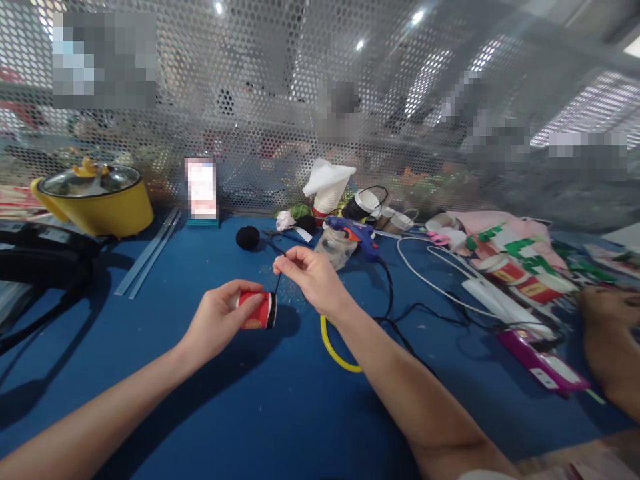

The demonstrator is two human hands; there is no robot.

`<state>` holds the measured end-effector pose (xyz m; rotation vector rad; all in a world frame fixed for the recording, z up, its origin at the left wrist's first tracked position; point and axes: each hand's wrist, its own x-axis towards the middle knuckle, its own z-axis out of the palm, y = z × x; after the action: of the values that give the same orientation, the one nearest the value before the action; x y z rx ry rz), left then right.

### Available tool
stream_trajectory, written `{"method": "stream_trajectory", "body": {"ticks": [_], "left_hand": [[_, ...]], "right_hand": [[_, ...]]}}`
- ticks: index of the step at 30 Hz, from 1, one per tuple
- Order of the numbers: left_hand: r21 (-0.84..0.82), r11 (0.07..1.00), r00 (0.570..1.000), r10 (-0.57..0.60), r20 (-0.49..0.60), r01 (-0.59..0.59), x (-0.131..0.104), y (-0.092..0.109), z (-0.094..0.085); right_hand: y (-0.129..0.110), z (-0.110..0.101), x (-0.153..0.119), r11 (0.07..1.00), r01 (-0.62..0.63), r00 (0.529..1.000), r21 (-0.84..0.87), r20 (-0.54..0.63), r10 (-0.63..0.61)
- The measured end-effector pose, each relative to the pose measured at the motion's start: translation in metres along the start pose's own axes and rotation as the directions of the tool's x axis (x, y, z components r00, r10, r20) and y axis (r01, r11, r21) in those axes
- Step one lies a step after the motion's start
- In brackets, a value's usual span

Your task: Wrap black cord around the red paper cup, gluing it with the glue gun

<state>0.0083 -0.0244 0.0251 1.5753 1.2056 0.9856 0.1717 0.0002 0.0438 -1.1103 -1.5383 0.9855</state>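
Red cup [262, 315], long axis seemingly level, black end [272, 311] pointing right.

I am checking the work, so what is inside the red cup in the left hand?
The wall of the red cup hides its inside. Outside, black yarn shows at one end; a strand leads to the right hand.

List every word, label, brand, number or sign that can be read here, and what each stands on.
No text can be read for certain.
Small red paper cup with a black band, held in the left hand: gold lettering, too blurred to read.
Upright, lit rectangular screen: pixelated, unreadable.
Red-and-white paper cups on the right: yellowish marks, too blurred.
Purple case with white patches: nothing legible.
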Motion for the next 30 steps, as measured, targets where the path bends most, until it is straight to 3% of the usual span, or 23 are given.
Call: {"method": "stream_trajectory", "body": {"ticks": [14,30], "left_hand": [[0.058,0.983,0.985,0.173,0.012,-0.174,-0.01,0.006,0.002],[0.109,0.958,0.963,0.267,-0.023,-0.263,-0.012,0.008,-0.001]], "right_hand": [[0.014,0.004,0.003,0.99,-0.071,0.997,-0.121,0.02,0.074],[0.018,0.008,0.001,0.961,-0.1,0.989,-0.258,0.081,0.124]]}}
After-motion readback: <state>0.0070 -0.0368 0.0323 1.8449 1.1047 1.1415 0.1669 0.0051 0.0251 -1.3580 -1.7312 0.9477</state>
